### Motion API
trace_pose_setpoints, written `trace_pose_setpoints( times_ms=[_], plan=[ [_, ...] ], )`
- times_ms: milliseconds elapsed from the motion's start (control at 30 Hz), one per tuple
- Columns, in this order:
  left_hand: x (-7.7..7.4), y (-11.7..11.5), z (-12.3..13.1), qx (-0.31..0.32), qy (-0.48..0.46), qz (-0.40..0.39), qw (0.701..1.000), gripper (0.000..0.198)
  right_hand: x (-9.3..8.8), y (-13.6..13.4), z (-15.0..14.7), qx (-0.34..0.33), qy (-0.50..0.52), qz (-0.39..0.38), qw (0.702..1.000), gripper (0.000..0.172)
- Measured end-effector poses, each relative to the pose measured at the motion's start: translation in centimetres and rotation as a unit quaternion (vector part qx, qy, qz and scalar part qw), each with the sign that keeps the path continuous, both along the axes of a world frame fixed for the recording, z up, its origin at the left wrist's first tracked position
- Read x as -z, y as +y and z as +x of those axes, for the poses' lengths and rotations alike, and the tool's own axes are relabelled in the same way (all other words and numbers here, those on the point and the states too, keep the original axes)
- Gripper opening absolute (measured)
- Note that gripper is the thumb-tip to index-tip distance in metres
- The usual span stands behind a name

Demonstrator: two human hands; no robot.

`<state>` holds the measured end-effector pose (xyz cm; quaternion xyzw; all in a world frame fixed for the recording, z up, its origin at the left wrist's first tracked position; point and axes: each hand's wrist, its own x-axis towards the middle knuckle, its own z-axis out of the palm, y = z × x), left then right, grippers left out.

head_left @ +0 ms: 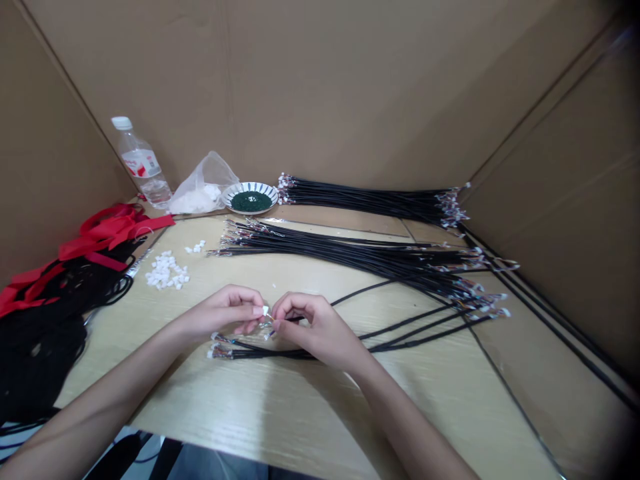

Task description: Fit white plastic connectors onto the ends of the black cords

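Near the middle of the table, my left hand [239,310] pinches a small white connector [265,311] between thumb and fingertips. Just right of it, my right hand [309,323] is closed on the thin wire end of a black cable [363,289], which runs back to the right. The two hands almost touch. Beneath and beside them lies a small group of black cables [255,354] with white connectors at their left ends. A pile of loose white connectors [167,271] rests to the left, with a few more behind it.
Two larger bundles of black cables [320,250] [360,200] lie behind the hands. At the back left stand a plastic bottle [143,163], a clear bag [203,190] and a plate [250,198] of dark green bits. Red strips [110,230] and black cords lie at the left edge. Cardboard walls surround the table.
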<state>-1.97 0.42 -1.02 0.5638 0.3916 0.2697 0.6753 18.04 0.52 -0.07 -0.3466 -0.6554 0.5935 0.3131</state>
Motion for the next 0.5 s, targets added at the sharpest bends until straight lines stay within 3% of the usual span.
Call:
trace_pose_setpoints(
  times_ms=[500],
  plan=[
    [-0.10, -0.05, -0.07, 0.022, 0.015, 0.007, 1.000, 0.026, -0.33, -0.23, -0.05, 0.011, -0.032, -0.010, 0.999, 0.003]
  ],
)
